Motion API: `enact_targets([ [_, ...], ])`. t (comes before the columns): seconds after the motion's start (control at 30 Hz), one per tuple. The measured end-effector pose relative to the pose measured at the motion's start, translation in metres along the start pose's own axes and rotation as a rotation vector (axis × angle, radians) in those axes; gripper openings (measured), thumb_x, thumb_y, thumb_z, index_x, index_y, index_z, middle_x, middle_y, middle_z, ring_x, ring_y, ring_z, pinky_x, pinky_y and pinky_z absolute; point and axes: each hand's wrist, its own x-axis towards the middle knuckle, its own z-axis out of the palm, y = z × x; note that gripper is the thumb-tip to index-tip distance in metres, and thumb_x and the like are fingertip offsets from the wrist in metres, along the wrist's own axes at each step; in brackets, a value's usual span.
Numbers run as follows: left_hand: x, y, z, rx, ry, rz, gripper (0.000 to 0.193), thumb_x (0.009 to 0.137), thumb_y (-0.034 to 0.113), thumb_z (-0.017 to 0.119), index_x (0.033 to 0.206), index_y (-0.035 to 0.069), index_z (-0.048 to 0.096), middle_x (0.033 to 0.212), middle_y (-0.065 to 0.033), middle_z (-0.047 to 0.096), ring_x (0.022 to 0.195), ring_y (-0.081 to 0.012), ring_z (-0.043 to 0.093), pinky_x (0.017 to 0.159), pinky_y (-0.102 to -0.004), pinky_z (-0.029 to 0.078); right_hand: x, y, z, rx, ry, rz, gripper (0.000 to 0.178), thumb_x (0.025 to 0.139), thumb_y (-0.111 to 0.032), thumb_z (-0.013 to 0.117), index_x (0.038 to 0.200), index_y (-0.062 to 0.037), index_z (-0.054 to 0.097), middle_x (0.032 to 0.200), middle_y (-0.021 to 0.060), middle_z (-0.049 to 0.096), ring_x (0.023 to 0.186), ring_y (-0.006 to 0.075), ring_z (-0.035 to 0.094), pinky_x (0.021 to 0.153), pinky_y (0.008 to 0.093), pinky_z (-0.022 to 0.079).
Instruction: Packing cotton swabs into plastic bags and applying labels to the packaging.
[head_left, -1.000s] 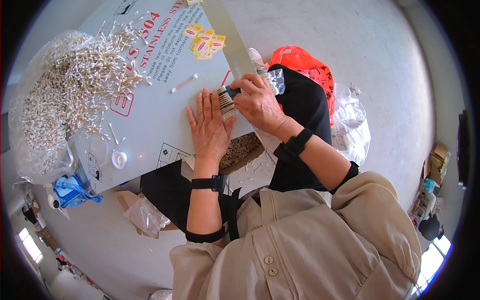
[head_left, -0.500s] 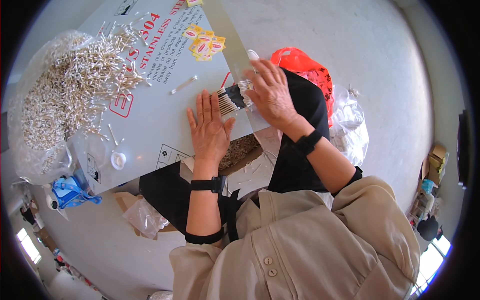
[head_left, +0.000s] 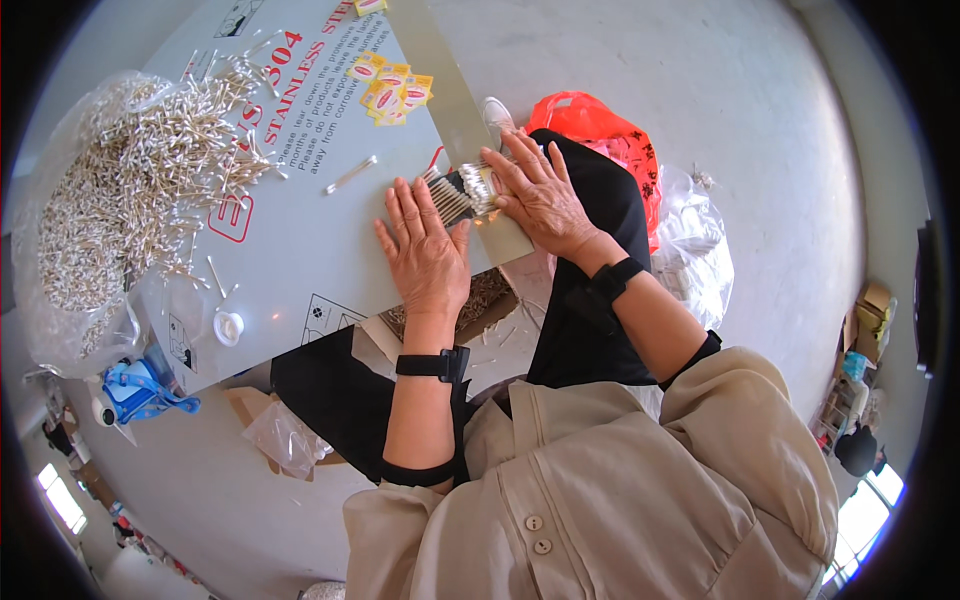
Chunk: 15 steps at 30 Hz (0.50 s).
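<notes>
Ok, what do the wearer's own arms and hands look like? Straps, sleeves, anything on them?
Left hand and right hand: ungloved. Each wrist has a black strap, left and right, with a dark blocky module. Black bands circle both arms near the elbows. Loose beige sleeves sit above.

A bright red plastic bag with dark printing sits just beside a crumpled clear plastic bag. Toward the lower left, a blue-and-white strapped container and a brown cardboard box holding translucent plastic film show above a pale grey floor.
</notes>
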Motion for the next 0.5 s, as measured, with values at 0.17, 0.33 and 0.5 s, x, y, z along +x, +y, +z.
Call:
enact_targets([
  [0.17, -0.0013, 0.0046, 0.0011, -0.025, 0.008, 0.043, 0.074, 0.098, 0.040, 0.050, 0.155, 0.003, 0.019, 0.161, -0.0172, 0.017, 0.150, -0.0321, 0.014, 0.120, -0.0518, 0.010, -0.0007, 0.0013, 0.0004, 0.001, 0.009, 0.004, 0.057, 0.100, -0.041, 0.047, 0.153, -0.0250, 0.032, 0.160, 0.0081, 0.022, 0.149, 0.0273, 0.019, 0.119, 0.0532, 0.010],
  [0.33, -0.0049, 0.0033, -0.0022, -0.006, -0.042, 0.140, 0.077, 0.096, 0.043, 0.054, 0.153, 0.003, 0.024, 0.162, -0.0137, 0.018, 0.151, -0.0281, 0.014, 0.121, -0.0496, 0.010, -0.0013, 0.0013, 0.0003, 0.038, 0.009, 0.007, 0.058, 0.099, -0.038, 0.050, 0.152, -0.0238, 0.033, 0.160, 0.0090, 0.022, 0.149, 0.0273, 0.017, 0.119, 0.0540, 0.009],
  [0.5, -0.0031, -0.0044, -0.0057, -0.023, -0.051, 0.208, 0.077, 0.094, 0.043, 0.056, 0.153, 0.003, 0.025, 0.162, -0.0142, 0.018, 0.150, -0.0287, 0.015, 0.120, -0.0502, 0.012, -0.0001, 0.0009, -0.0027, 0.087, -0.005, 0.002, 0.058, 0.098, -0.035, 0.052, 0.152, -0.0232, 0.035, 0.161, 0.0098, 0.021, 0.150, 0.0273, 0.015, 0.119, 0.0538, 0.008],
])
